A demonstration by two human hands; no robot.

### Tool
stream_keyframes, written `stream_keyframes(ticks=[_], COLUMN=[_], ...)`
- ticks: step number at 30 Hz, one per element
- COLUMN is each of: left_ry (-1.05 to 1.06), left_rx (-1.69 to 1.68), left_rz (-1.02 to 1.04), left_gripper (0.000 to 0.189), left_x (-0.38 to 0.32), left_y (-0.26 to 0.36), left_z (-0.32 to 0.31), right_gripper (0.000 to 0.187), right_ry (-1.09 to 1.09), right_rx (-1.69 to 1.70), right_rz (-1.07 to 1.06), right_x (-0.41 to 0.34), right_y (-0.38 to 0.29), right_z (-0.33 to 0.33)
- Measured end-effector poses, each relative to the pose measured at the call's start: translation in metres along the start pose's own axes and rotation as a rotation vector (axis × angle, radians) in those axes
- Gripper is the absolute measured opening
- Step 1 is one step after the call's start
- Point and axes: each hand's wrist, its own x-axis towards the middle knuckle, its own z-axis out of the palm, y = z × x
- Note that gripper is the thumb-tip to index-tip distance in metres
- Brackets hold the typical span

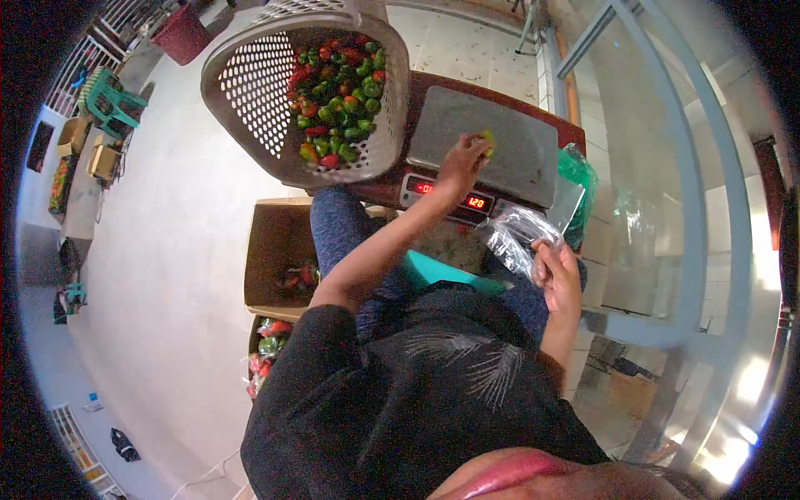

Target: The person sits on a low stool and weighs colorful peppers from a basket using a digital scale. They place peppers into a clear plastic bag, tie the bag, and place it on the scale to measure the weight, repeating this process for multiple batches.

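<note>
My left hand (pixel 464 164) is over the weighing plate (pixel 519 134) of a digital scale, its fingers closed on a small yellow-green pepper (pixel 489 142). The scale's display (pixel 476 202) shows red lit digits, partly covered by my left forearm. A clear plastic bag (pixel 515 240) is pinched in my right hand (pixel 556 269), near the scale's front right corner. To the left of the scale, a tilted grey perforated plastic basket (pixel 247 103) holds many red and green peppers (pixel 337 94).
An open cardboard box (pixel 269 250) with some dark red peppers stands by my left leg; bagged peppers (pixel 269 344) lie in another box behind it. Green plastic (pixel 578 181) hangs at the table's right edge. A grey metal-framed glass door (pixel 681 156) is at the right.
</note>
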Motion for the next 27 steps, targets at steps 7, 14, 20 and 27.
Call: stream_keyframes(ticks=[7, 14, 20, 27], left_ry=[-0.095, 0.031, -0.105, 0.583], left_rx=[0.802, 0.913, 0.626, 1.435], left_rz=[0.288, 0.432, 0.156, 0.167], left_gripper=[0.040, 0.034, 0.021, 0.053], left_x=[0.029, 0.017, -0.053, -0.008], left_y=[-0.062, -0.011, 0.014, -0.103], left_z=[0.018, 0.000, -0.087, -0.271], right_gripper=[0.021, 0.019, 0.019, 0.019], right_ry=[0.047, 0.027, 0.004, -0.018], right_rx=[-0.021, -0.050, -0.079, -0.132], right_rz=[0.011, 0.055, 0.052, 0.091], right_x=[-0.004, 0.008, 0.017, 0.027], right_y=[0.006, 0.002, 0.008, 0.006], right_z=[-0.012, 0.002, 0.015, 0.035])
